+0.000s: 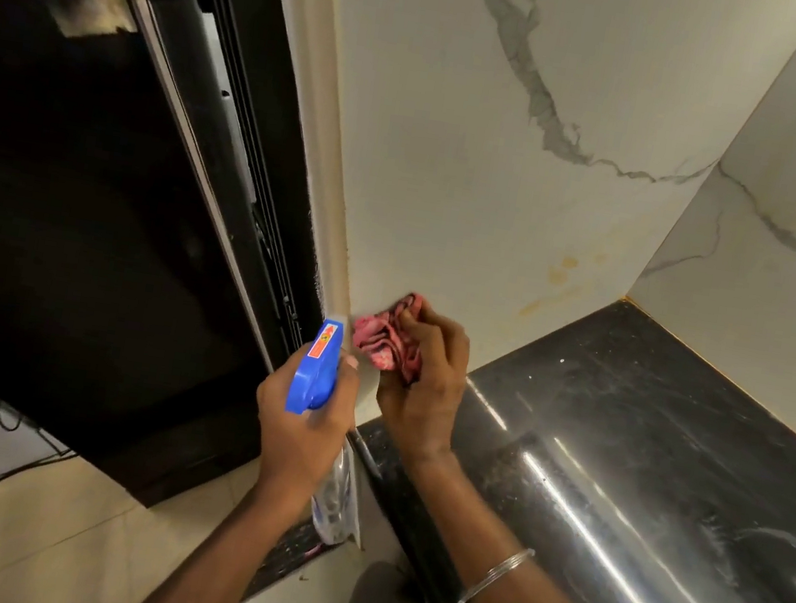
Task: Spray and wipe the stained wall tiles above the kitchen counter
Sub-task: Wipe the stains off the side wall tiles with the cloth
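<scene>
My right hand [425, 383] presses a crumpled pink cloth [382, 337] against the white marble-veined wall tile [459, 155], low at its left edge just above the counter. My left hand [304, 416] grips a spray bottle with a blue trigger head [315, 371]; its nozzle points up toward the tile's left corner and its clear body hangs below my fist. Yellowish stains [557, 273] mark the tile to the right of the cloth, near the counter line.
The black polished counter [648, 442] runs to the right with a rounded shiny front edge. A second tiled wall [783, 230] meets the first at the right corner. A dark appliance [90, 203] stands on the left, with cables below it.
</scene>
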